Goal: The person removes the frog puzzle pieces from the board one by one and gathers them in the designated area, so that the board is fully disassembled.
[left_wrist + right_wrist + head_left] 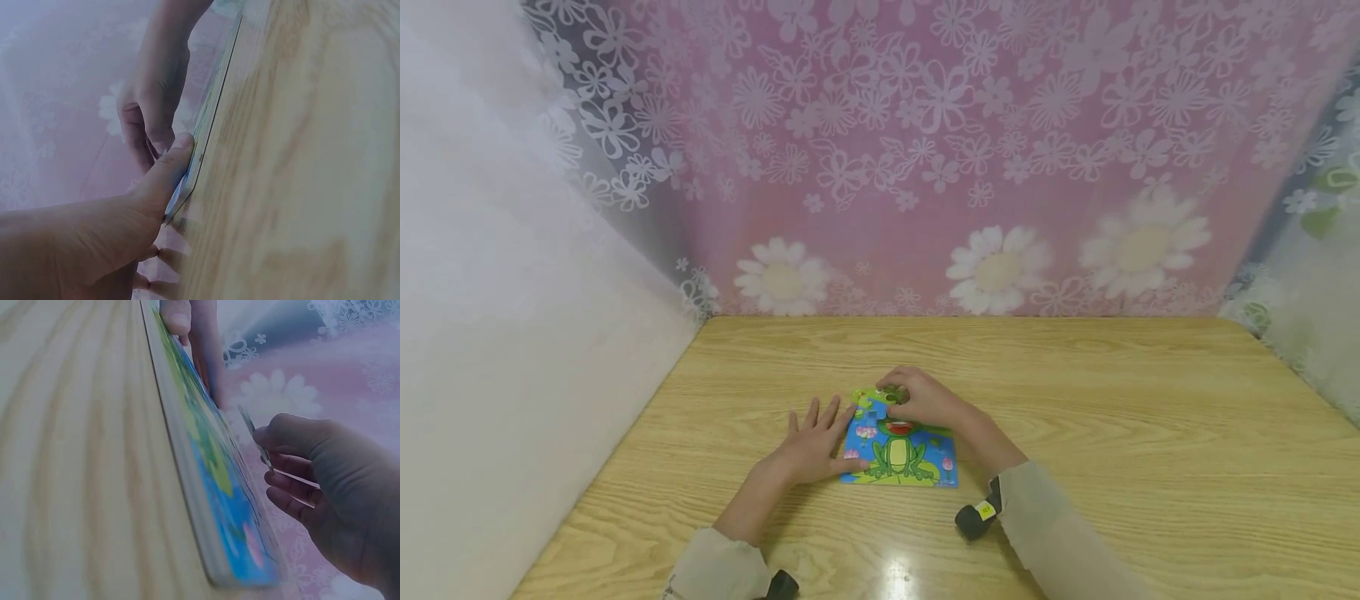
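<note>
Frog board (pixel 898 457) lies flat on the bench (pixel 1112 417), nearer its left edge. Right hand (pixel 931 402): grip narrow, pinching a thin, tilted piece (pixel 245 417) above the board. Left hand (pixel 808 452): fingers spread, thumb on the board. Judged risk: piece could jam if pressed down tilted; board could slide if that thumb lifts.

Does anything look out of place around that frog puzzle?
Yes, one thing: a thin piece is pinched in the right hand, clear of the frog puzzle, which itself lies flat on the table. I see no spills.
</note>
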`<state>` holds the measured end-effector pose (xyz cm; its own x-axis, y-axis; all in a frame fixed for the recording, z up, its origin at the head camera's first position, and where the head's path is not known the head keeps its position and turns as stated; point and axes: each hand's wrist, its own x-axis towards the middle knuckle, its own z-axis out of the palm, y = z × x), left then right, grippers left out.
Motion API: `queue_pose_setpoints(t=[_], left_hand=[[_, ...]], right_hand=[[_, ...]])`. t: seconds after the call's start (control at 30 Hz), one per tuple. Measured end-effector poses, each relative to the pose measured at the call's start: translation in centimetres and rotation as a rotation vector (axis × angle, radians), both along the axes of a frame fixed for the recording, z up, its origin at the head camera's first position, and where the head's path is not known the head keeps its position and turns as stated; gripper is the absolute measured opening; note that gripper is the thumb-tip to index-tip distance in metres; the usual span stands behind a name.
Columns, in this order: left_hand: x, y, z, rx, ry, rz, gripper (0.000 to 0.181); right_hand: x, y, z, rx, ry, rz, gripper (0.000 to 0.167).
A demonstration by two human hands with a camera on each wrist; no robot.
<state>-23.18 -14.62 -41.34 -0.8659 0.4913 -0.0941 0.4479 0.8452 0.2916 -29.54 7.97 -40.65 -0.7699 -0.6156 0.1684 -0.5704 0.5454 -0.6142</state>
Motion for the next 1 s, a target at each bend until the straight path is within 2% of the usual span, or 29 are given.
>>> queue_pose_setpoints(t=[0.33,0.57,0.8,1.0], left_hand=[[-0.2,-0.3,-0.6,0.007,-0.009,0.003,0.088],[-0.5,-0.5,-0.7,0.020,0.034,0.016,0.079],[-0.7,-0.6,-0.7,0.039,0.039,0.030,0.075],[-0.8,-0.9,-1.0,0.039,0.049,0.027,0.073]], right_hand=[[0.5,3.4,0.3,-0.009,0.007,-0.012,0.037],[0.9,6.0,0.5,0.009,0.021,-0.073,0.038],[1.0,8.7,0.2,-0.002,0.038,-0.086,0.040],[1.2,10.6,-0.2,-0.010,0.065,-0.081,0.039]])
